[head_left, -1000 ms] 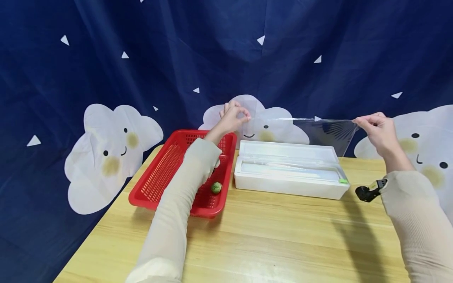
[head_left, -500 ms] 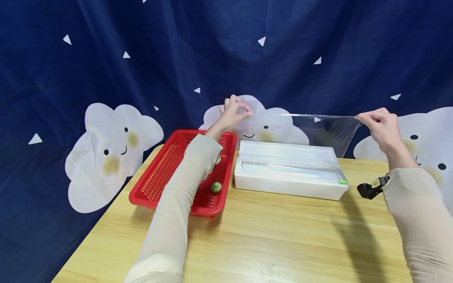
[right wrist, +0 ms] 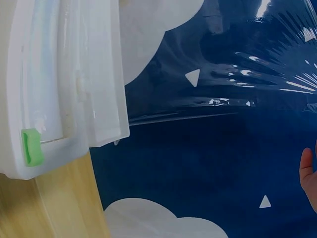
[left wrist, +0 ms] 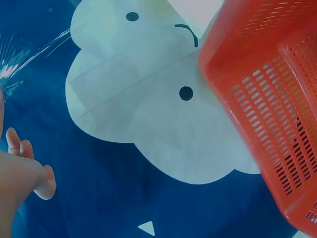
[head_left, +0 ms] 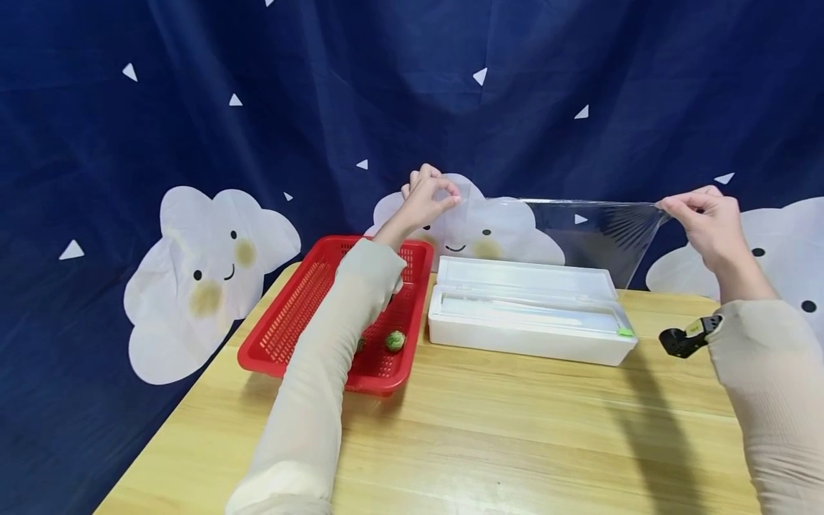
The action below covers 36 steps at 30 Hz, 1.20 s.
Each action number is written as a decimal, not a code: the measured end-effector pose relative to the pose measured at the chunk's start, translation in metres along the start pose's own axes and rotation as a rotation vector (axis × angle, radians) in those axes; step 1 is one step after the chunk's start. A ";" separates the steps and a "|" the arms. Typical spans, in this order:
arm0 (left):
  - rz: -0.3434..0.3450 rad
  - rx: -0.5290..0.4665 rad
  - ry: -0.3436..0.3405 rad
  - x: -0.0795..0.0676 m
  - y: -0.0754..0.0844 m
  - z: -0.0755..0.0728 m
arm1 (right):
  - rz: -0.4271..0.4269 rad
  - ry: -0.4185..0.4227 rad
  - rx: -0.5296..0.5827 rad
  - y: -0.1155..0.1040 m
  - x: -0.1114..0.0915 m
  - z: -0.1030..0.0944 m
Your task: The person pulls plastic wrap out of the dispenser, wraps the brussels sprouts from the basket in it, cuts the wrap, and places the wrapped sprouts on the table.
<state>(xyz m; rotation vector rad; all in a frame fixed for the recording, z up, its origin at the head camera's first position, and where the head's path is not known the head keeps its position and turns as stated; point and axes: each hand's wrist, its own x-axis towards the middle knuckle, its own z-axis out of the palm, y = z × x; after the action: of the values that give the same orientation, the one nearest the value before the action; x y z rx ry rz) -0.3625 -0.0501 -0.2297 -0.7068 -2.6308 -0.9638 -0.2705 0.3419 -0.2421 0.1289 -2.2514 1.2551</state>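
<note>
A clear sheet of plastic wrap (head_left: 579,222) is stretched between both hands above a white wrap dispenser box (head_left: 531,340). My left hand (head_left: 425,198) pinches its left corner between thumb and forefinger, above the far edge of the red basket. The right hand (head_left: 704,222) pinches the other corner, and creases fan out from that grip. The dispenser's lid (head_left: 528,277) is raised, and a roll lies inside. In the right wrist view the plastic wrap (right wrist: 242,74) hangs behind the lid, and a green slider (right wrist: 32,148) sits at the box's end.
The red perforated basket (head_left: 273,368) stands left of the dispenser, partly covered by the left arm. A small round green vegetable (head_left: 395,341) lies in it. The wooden table (head_left: 515,436) meets a blue cloud-printed curtain (head_left: 360,86) at the back.
Both hands have risen slightly with the plastic wrap. The right hand has also shifted a little to the right. The dispenser and basket stay in place.
</note>
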 end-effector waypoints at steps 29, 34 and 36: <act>0.017 0.007 0.056 0.010 0.017 -0.018 | -0.052 0.085 0.033 -0.021 0.015 -0.011; 0.014 0.011 0.065 0.010 0.020 -0.021 | -0.025 0.068 0.029 -0.026 0.016 -0.014; 0.011 0.005 0.068 0.010 0.021 -0.022 | -0.030 0.073 0.035 -0.027 0.016 -0.015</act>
<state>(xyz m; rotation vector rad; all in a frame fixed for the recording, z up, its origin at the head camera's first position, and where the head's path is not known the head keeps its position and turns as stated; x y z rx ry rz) -0.3589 -0.0472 -0.1975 -0.6751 -2.5674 -0.9603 -0.2688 0.3415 -0.2069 0.1279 -2.1586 1.2640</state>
